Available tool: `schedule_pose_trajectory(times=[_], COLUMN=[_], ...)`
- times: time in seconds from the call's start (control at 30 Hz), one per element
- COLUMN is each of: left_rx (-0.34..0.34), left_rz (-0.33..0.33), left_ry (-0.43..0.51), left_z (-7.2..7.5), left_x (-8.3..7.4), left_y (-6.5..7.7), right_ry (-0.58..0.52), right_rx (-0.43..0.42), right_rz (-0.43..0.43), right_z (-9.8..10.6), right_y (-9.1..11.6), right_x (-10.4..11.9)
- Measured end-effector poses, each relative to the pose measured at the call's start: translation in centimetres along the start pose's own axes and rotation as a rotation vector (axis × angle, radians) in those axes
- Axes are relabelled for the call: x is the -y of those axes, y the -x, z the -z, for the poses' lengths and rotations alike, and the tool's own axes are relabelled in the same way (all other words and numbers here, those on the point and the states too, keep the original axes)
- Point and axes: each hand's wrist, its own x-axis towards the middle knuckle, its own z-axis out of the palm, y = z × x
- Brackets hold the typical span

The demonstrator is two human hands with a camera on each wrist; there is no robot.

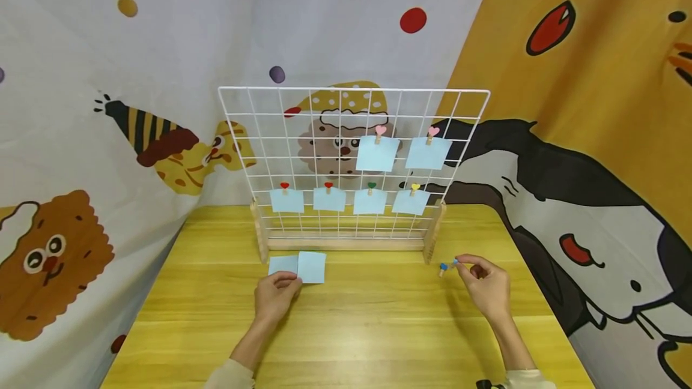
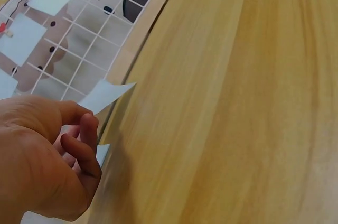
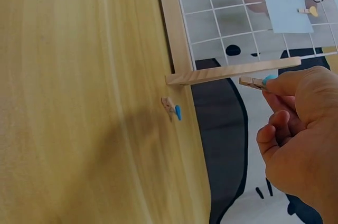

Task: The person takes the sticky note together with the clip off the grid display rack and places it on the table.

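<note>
My left hand point(image 1: 274, 298) pinches a light blue paper note point(image 1: 312, 268) between thumb and fingertips, above the table in front of the rack. A second blue note point(image 1: 283, 263) lies beside it, partly covered by the first note and the hand. In the left wrist view the pinched note point(image 2: 107, 95) stands tilted from the fingertips. At the rack's right foot, my right hand point(image 1: 489, 287) pinches a small wooden clothespin point(image 3: 252, 82) with a light blue top. Another clothespin point(image 3: 169, 108), with a darker blue top, rests on the table near that hand.
A white wire grid rack point(image 1: 324, 224) on wooden feet stands at the back of the table point(image 1: 357, 341). Several blue notes point(image 1: 377, 153) hang from it by clothespins with pink, red, green and yellow tops. A printed curtain point(image 1: 216, 29) hangs behind and beside the table.
</note>
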Motion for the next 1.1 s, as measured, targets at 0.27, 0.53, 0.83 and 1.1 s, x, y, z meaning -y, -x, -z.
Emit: schedule_pose_trajectory(times=[0.27,0.53,0.83,1.1], left_rx=[-0.030,-0.070,-0.070,-0.080], left_rz=[-0.005,-0.036,-0.056,-0.077], left_ry=[-0.046,-0.137,-0.181,-0.213], left_z=[-0.4,-1.0,-1.2,-1.3], left_x=[0.3,0.5,0.4,0.4], left_y=[0.0,-0.5,-0.5,-0.6], right_ry=[0.007,0.022,0.046,0.044], right_rx=[-0.003,0.015,0.051,0.111], right_rz=[-0.015,-0.057,-0.168,-0.237], right_z=[0.2,0.8,1.6,1.8], right_y=[0.5,0.7,0.3,-0.4], right_x=[-0.7,-1.5,-3.6,-4.7])
